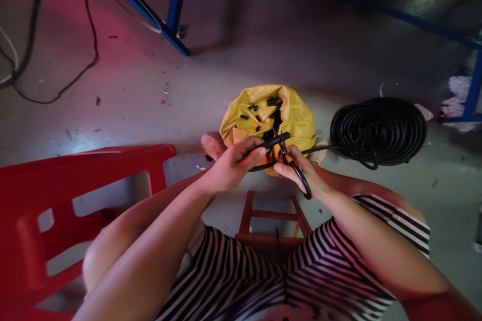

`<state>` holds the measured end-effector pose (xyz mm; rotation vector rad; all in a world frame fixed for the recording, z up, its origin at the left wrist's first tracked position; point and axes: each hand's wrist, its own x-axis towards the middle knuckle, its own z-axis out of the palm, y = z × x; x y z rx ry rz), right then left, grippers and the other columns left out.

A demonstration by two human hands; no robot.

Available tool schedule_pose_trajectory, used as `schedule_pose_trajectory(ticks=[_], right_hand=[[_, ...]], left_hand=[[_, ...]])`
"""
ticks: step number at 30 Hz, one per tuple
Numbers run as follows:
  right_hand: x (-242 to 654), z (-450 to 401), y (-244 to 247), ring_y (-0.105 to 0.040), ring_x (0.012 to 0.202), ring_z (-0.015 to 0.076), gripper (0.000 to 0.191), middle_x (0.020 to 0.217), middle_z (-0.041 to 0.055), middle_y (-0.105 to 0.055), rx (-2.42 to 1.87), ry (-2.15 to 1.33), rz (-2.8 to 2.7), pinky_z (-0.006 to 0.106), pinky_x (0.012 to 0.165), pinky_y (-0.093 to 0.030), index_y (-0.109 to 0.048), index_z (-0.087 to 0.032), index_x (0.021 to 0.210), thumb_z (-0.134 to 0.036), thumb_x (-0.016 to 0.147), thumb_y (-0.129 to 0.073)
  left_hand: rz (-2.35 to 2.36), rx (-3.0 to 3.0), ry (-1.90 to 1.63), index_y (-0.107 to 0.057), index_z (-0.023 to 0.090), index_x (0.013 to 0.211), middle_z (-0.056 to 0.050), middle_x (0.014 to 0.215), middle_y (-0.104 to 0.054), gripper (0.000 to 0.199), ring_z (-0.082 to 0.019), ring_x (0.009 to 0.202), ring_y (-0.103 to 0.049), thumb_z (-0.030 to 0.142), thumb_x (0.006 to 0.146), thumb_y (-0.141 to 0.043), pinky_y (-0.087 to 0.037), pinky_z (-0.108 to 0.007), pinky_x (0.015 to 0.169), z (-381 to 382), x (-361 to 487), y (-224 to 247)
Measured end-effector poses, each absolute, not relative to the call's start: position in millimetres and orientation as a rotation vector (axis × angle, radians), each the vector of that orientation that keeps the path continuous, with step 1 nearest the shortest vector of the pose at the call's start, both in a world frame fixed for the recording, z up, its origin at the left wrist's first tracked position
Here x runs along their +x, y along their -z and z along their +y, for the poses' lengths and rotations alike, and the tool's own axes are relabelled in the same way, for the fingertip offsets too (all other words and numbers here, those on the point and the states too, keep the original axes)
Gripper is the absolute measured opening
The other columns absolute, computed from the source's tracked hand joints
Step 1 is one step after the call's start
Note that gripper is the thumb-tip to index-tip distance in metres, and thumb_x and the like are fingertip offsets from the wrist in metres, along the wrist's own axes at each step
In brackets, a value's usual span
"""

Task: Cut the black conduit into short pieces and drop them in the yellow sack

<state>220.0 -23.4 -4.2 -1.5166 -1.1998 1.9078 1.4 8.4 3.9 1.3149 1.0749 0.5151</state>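
Note:
My left hand (241, 163) is closed around a black ribbed tube (276, 140), whose free end sticks out to the right. In my right hand (299, 168) are black-handled scissors (304, 183), their blades up against the tube near its end. I cannot tell whether the blades are cutting into it. Below both hands sits a yellow sack (241, 105) with its mouth open, holding several short black tube pieces (271, 101). A black length of tubing (320, 149) runs from under my hands toward a coil on the right.
The large black coil (378, 130) lies on the floor to the right. A red plastic stool (94, 170) stands at the left, and a wooden stool (269, 238) is beneath me. Blue metal frame legs (176, 0) and loose cables (94, 45) are farther off.

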Motion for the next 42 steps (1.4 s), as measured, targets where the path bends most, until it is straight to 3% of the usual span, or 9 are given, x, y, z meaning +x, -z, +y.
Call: schedule_pose_trajectory(ticks=[17,27,35,42], right_hand=[[221,-24,6,-0.046,0.079,0.0169,0.054,0.088,-0.0013,-0.05,-1.536,-1.915,-1.203,0.032,0.072,-0.039,-0.044,-0.024,0.093,-0.066,0.081,-0.075],[226,-22,6,-0.045,0.079,0.0153,0.052,0.089,-0.0025,-0.049,-1.488,-1.984,-1.252,0.031,0.073,-0.037,-0.045,-0.023,0.097,-0.062,0.084,-0.076],[224,-24,16,-0.035,0.066,0.0136,0.061,0.072,-0.005,-0.037,-1.636,-1.854,-1.29,0.028,0.06,-0.027,-0.042,-0.024,0.08,-0.075,0.075,-0.075],[226,-29,26,-0.036,0.062,0.0131,0.06,0.068,-0.0054,-0.041,-1.669,-1.803,-1.326,0.028,0.058,-0.028,-0.042,-0.024,0.078,-0.074,0.078,-0.074]], left_hand=[[1.076,1.302,-0.481,-0.058,0.018,0.095,0.002,0.075,-0.05,0.029,-0.014,0.068,-0.045,0.045,0.103,-0.05,-0.04,-0.027,0.063,9,2,-7],[1.013,1.434,-0.386,-0.063,0.017,0.091,-0.002,0.081,-0.059,0.028,-0.017,0.077,-0.052,0.041,0.101,-0.052,-0.044,-0.029,0.072,18,-3,-9],[1.092,1.39,-0.398,-0.059,0.018,0.078,0.001,0.068,-0.048,0.031,-0.014,0.065,-0.042,0.041,0.1,-0.055,-0.036,-0.028,0.06,21,-10,-5],[1.152,1.298,-0.493,-0.054,0.019,0.078,0.003,0.066,-0.046,0.03,-0.013,0.062,-0.043,0.04,0.099,-0.056,-0.038,-0.027,0.058,15,-2,-1]])
